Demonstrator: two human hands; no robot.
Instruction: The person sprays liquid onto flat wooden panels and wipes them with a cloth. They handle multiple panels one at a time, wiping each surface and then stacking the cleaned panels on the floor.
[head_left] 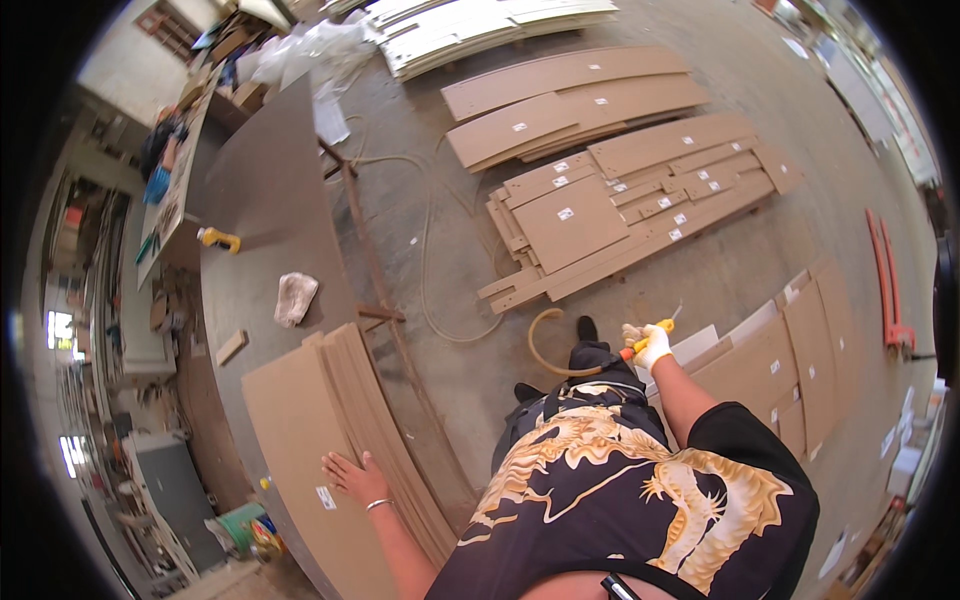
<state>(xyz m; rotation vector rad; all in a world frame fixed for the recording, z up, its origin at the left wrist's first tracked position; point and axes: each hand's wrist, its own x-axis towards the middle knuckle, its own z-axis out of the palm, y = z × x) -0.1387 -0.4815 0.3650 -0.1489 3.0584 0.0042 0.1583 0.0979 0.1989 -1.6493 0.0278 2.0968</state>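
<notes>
A stack of brown panels point(290, 400) lies on the near end of the dark worktop point(262, 180), long, flat boards with a smooth, matte tan-brown face. The uppermost board is broad and carries a small white label point(325, 497); to its right, the edges of the boards show as close parallel strips, their far ends slightly staggered. The bare left hand point(350, 478) rests palm down on the stack just beside the label, its fingers extended and a little spread, gripping nothing. The right hand point(652, 345), in a whitish glove, is well apart from the stack, above the floor, its fingers curled around a yellow-and-orange blow gun point(666, 325) with a thin nozzle; a tan hose point(538, 335) loops close by. Of the containers, a yellow bottle point(219, 239) lies on its side farther along the worktop, beyond a crumpled pale cloth point(296, 299) and a small wooden block point(232, 347); how full it is cannot be told. A green cylindrical container point(236, 530) sits below the worktop's left edge, its contents unclear. Translucent plastic bags point(318, 50) are heaped past the far end, what they hold indistinct.
</notes>
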